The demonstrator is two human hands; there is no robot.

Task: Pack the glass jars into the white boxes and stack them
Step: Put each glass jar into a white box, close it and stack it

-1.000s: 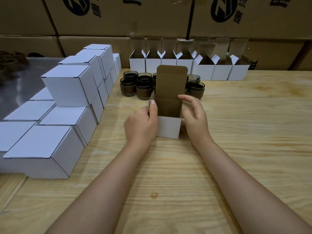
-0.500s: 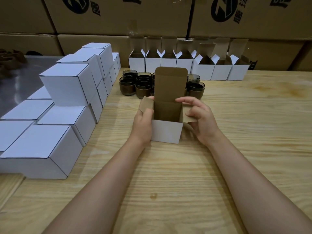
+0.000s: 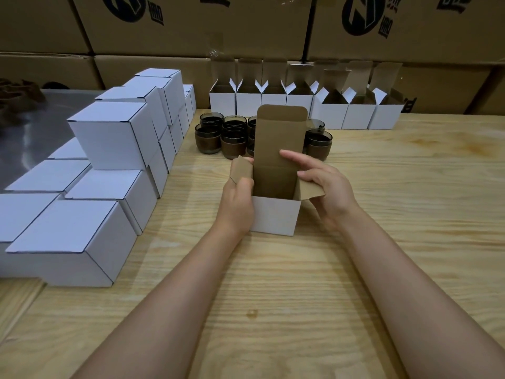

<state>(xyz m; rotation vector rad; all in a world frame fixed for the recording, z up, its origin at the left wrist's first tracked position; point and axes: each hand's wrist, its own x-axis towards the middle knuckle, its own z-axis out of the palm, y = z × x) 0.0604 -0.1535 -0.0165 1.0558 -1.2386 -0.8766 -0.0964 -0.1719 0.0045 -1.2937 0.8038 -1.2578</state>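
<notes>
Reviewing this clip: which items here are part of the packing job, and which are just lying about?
Job: open white box, held by the left hand and right hand; dark glass jars; row of open boxes; stack of closed white boxes.
Lying about: printed brown cartons behind; shiny metal surface at far left.

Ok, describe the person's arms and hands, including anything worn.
The left forearm and right forearm are bare to the frame's edge, no sleeves showing. The left hand and right hand wear no gloves, rings, watch or bracelet.
</notes>
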